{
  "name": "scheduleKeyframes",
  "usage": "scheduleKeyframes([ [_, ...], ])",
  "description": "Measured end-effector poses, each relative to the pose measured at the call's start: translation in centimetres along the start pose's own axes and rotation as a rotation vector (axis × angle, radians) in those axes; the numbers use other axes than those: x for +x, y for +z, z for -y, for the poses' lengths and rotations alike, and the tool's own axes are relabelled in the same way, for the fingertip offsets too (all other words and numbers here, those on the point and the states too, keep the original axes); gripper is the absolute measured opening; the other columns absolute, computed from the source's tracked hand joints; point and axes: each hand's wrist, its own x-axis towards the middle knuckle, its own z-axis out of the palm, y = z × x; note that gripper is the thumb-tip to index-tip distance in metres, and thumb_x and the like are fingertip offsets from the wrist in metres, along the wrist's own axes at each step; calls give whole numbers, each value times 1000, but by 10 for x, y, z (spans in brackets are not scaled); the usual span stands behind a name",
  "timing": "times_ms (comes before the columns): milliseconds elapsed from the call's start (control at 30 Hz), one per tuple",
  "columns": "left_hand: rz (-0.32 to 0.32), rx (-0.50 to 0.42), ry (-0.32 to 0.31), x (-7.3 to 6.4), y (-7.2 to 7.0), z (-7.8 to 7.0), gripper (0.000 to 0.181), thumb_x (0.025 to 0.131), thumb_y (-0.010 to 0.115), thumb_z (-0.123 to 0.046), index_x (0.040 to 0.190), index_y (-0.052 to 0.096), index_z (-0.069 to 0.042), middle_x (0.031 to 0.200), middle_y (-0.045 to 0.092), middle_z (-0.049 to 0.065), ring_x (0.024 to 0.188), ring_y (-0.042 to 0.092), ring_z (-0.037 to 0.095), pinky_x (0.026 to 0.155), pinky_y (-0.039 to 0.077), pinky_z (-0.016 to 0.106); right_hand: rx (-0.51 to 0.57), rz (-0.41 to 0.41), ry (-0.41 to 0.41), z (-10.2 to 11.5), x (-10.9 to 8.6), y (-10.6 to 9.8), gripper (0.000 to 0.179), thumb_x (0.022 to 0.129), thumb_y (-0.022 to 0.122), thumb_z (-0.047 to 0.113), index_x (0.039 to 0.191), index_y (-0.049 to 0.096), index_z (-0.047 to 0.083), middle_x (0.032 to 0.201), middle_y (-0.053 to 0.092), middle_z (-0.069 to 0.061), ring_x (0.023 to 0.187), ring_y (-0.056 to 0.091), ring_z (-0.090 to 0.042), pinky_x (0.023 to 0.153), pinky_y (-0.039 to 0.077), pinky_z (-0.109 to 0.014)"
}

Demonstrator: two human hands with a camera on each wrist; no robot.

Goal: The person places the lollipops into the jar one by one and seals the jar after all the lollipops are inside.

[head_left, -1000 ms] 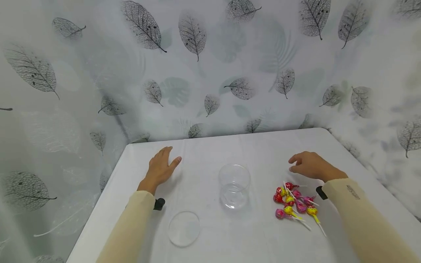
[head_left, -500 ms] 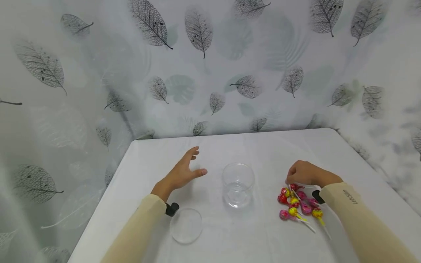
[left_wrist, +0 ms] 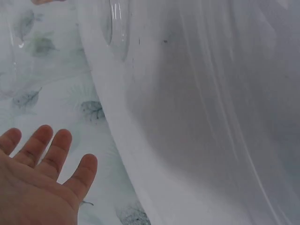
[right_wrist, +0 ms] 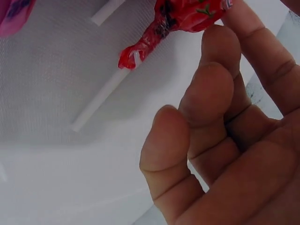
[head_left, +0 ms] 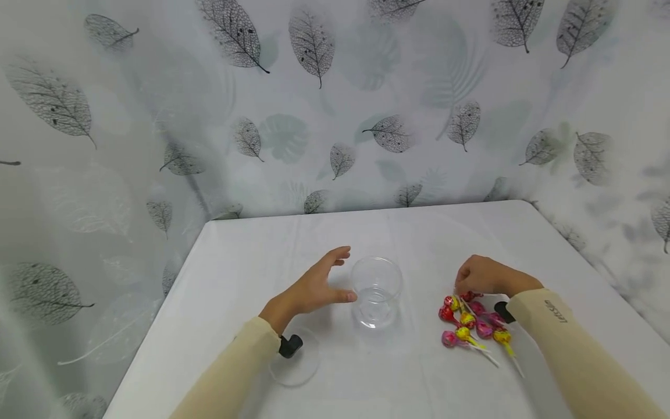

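My left hand (head_left: 319,291) is spread at the near left side of a clear round tub (head_left: 377,285), its thumb tip close to the wall. Whether it touches cannot be made out. In the left wrist view, straight fingers of the left hand (left_wrist: 42,173) hold nothing. Over the far end of a lollipop heap (head_left: 471,326), my right hand (head_left: 487,276) points its curled fingers down and seems to pinch a lollipop. The right wrist view has a red-wrapped lollipop (right_wrist: 187,14) against the right hand (right_wrist: 225,136); the exact pinch is out of frame.
A clear round lid (head_left: 295,378) lies flat on the white table (head_left: 387,378), partly under the left wrist. Leaf-patterned sheeting (head_left: 335,116) hangs behind the table and along both sides.
My left hand has moved right, from the table's left part to beside the tub. The right hand has come down to the lollipops, its fingers curling in, and stays there.
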Motion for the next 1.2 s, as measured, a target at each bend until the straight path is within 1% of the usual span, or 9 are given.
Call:
scheduleKeyframes([
  [133, 27, 11, 0, 2, 8, -7, 101, 82, 86, -52, 163, 26, -37, 163, 38, -12, 149, 37, 12, 117, 38, 53, 28, 4, 17, 0, 2, 1, 13, 88, 75, 19, 85, 76, 7, 73, 64, 0, 68, 55, -17, 61, 46, -32],
  [300, 44, 16, -10, 3, 17, -11, 105, 80, 86, -55, 163, 25, -39, 162, 39, -10, 148, 37, 13, 118, 37, 52, 60, 12, 31, 0, 5, 2, 11, 88, 71, 16, 81, 74, 8, 69, 60, 0, 66, 51, -16, 60, 43, -31],
  [367, 45, 14, -13, 3, 19, -12, 106, 79, 87, -56, 163, 24, -40, 162, 39, -10, 148, 38, 15, 118, 36, 53, 70, 0, 27, 1, 5, 1, 14, 89, 68, 16, 79, 72, 7, 68, 59, 0, 66, 51, -16, 61, 43, -31],
  [467, 52, 13, -4, 5, 23, -12, 107, 79, 87, -55, 163, 23, -40, 163, 39, -9, 148, 39, 15, 119, 36, 52, 98, -42, 21, 0, 6, 0, 18, 90, 64, 18, 77, 70, 7, 68, 61, 0, 67, 52, -17, 61, 43, -32],
  [633, 61, -21, 58, 9, 28, -11, 107, 79, 89, -48, 163, 24, -35, 160, 44, -10, 147, 41, 15, 120, 34, 49, 173, -114, 28, -2, 6, 1, 20, 92, 61, 18, 83, 71, 4, 72, 66, -3, 71, 59, -20, 64, 51, -34],
  [700, 59, -44, 68, 10, 30, -10, 107, 78, 91, -45, 161, 25, -35, 158, 45, -13, 147, 43, 15, 120, 34, 48, 202, -139, 30, -4, 5, 1, 19, 94, 62, 18, 86, 71, 2, 73, 67, -4, 71, 61, -20, 65, 54, -34],
  [800, 52, -72, 62, 11, 33, -10, 109, 76, 93, -42, 160, 25, -35, 157, 46, -16, 147, 43, 13, 120, 34, 47, 261, -167, 20, -6, 4, 2, 18, 95, 62, 16, 91, 69, 0, 75, 68, -5, 71, 64, -21, 67, 57, -34],
  [1000, 41, -98, 38, 12, 39, -12, 110, 75, 95, -39, 159, 24, -37, 156, 46, -19, 147, 42, 8, 121, 33, 49, 371, -206, -9, -10, 1, 0, 21, 98, 63, 17, 101, 69, -3, 85, 72, -7, 76, 68, -23, 72, 60, -33],
  [1200, 32, -118, 39, 15, 43, -13, 107, 77, 94, -39, 159, 25, -33, 157, 47, -16, 147, 41, 11, 121, 33, 52, 494, -250, -79, -1, -2, -8, 23, 104, 59, 17, 102, 66, -5, 88, 74, -9, 80, 73, -26, 74, 62, -33],
])
